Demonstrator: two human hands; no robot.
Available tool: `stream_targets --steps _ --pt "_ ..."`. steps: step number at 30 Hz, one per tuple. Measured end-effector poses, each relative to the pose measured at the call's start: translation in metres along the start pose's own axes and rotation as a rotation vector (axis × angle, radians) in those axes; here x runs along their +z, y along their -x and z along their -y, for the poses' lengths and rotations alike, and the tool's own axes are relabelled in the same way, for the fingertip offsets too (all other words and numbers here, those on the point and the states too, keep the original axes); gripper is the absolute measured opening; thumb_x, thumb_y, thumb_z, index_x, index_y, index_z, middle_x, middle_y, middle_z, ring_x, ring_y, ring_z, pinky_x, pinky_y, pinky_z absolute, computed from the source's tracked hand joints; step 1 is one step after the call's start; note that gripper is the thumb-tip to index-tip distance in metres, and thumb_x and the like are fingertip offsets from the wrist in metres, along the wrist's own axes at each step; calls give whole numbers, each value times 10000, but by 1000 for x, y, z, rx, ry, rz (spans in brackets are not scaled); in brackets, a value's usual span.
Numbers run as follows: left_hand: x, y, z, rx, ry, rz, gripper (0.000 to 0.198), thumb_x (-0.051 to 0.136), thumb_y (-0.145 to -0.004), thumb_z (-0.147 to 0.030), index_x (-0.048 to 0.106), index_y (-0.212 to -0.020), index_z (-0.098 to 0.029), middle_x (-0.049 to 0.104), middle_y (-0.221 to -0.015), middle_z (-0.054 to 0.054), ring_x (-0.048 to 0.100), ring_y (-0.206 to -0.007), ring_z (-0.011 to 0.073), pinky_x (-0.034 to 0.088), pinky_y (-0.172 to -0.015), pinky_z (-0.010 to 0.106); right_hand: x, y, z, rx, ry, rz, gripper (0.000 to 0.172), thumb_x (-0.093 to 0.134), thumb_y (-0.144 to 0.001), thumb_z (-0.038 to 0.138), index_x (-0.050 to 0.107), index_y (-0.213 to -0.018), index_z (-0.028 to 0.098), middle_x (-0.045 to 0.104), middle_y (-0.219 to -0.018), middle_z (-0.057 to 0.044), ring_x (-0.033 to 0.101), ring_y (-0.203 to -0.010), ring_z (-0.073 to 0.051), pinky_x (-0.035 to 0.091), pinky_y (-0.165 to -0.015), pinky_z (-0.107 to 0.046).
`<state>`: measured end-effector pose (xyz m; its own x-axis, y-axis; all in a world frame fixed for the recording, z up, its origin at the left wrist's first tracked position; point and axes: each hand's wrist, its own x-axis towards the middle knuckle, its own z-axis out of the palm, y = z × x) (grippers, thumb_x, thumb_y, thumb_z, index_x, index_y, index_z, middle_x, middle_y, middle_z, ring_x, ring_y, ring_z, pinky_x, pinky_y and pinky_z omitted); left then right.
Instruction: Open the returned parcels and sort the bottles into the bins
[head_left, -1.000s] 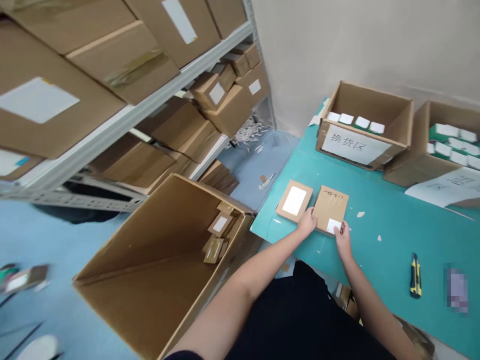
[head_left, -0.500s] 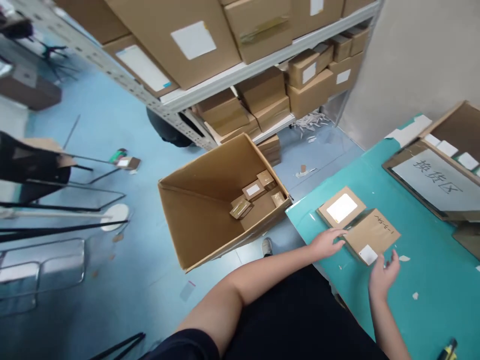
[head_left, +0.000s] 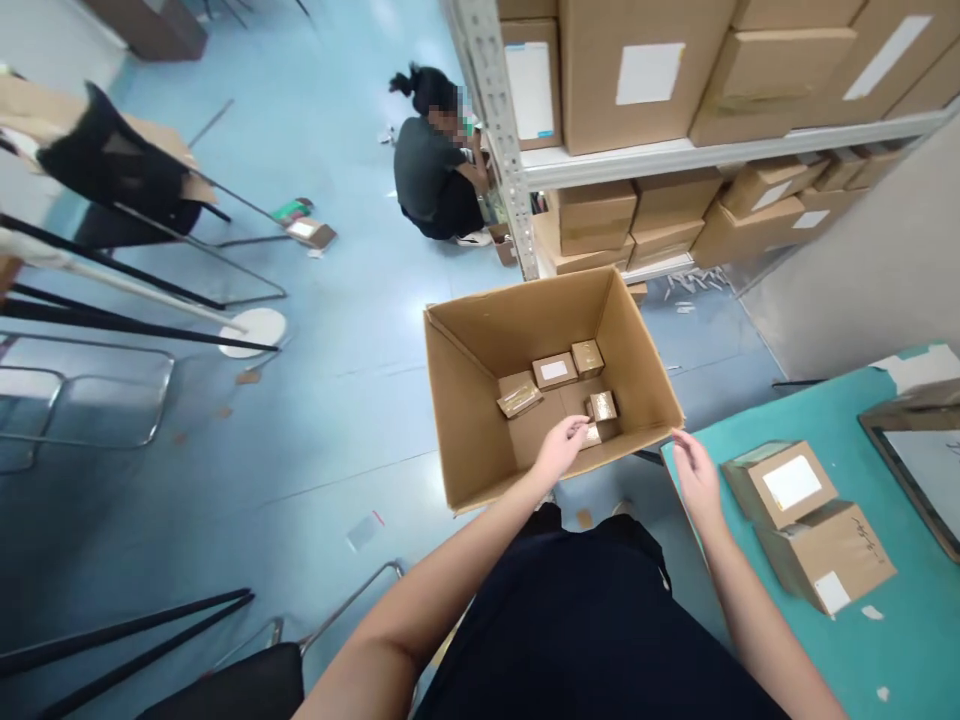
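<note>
A large open carton (head_left: 469, 430) stands on the floor before me, with several small taped boxes in its bottom, among them a white-labelled one (head_left: 555, 371). Over the carton's near side hangs my left hand (head_left: 562, 448), open with fingers loosely bent and nothing visible in them. My right hand (head_left: 696, 472) is by the carton's near right corner, fingers stretched out and holding nothing; whether it touches the rim I cannot tell. Two closed cardboard boxes sit side by side on the green table to my right: a labelled one (head_left: 795, 484) and one with handwriting (head_left: 847, 555).
Behind the carton rises a metal shelf (head_left: 600, 172) stacked with cardboard boxes. A co-worker (head_left: 431, 165) crouches left of its post. Chairs, including a black one (head_left: 127, 170), stand at left. The green table (head_left: 915, 640) carries paper scraps and a signed box at its edge.
Both my hands have left the handwritten box on the table and moved left, the left one over the carton. My view has swung left, bringing the crouching co-worker into sight.
</note>
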<state>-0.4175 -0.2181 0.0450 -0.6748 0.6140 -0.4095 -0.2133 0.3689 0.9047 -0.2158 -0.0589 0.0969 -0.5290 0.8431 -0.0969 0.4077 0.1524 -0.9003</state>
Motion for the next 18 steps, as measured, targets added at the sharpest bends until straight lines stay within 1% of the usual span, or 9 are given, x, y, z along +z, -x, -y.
stream_targets --steps 2,3,5,7,10,12,15,18 --pt "-33 -18 10 -48 -9 -65 216 668 -841 -337 728 -1010 -217 762 -1015 74 699 -945 236 552 -934 370 40 -21 4 25 -28 144 430 610 -865 537 720 -1134 220 715 -1240 -126 643 -1183 -294 461 -1092 -497" --pt "-46 -27 17 -63 -10 -92 212 677 -833 -339 725 -1000 -219 762 -1013 75 699 -957 243 547 -946 376 58 -32 4 45 -24 215 419 632 -847 528 724 -1124 227 720 -1239 -119 646 -1183 -293 467 -1088 -487" --pt "-65 -45 31 -97 -10 -134 202 698 -817 -346 717 -976 -223 761 -1021 78 696 -997 255 530 -977 389 90 -56 2 82 26 351 366 658 -829 469 734 -1103 239 728 -1232 -102 654 -1179 -285 476 -1080 -461" --pt "-74 -63 47 -182 2 -155 207 718 -801 -350 710 -964 -222 757 -1038 87 691 -1021 257 524 -982 387 118 -83 -4 112 121 472 305 650 -835 377 741 -1093 242 736 -1220 -88 660 -1169 -270 476 -1071 -433" --pt "-74 -91 74 -395 54 -168 263 725 -789 -367 696 -1006 -223 743 -1111 101 692 -984 237 553 -884 354 157 -127 -24 205 340 630 279 609 -854 271 738 -1098 224 743 -1190 -81 669 -1132 -243 475 -1044 -391" --pt "-68 -112 96 -511 82 -176 285 716 -790 -381 684 -1031 -233 732 -1157 103 693 -940 224 565 -798 333 183 -158 -47 285 467 701 269 598 -855 234 738 -1082 200 746 -1164 -89 674 -1099 -237 480 -1015 -372" --pt "-55 -148 140 -636 83 -190 261 701 -797 -383 674 -1011 -236 739 -1109 107 695 -884 227 571 -732 344 225 -198 -100 369 569 757 228 614 -830 193 744 -1013 158 750 -1124 -116 674 -1075 -253 481 -988 -369" --pt "-36 -187 198 -739 66 -194 213 697 -790 -370 670 -938 -219 747 -1002 120 705 -858 263 575 -733 402 264 -226 -172 457 653 804 149 647 -808 186 748 -911 151 761 -1055 -118 673 -1055 -263 486 -962 -363"
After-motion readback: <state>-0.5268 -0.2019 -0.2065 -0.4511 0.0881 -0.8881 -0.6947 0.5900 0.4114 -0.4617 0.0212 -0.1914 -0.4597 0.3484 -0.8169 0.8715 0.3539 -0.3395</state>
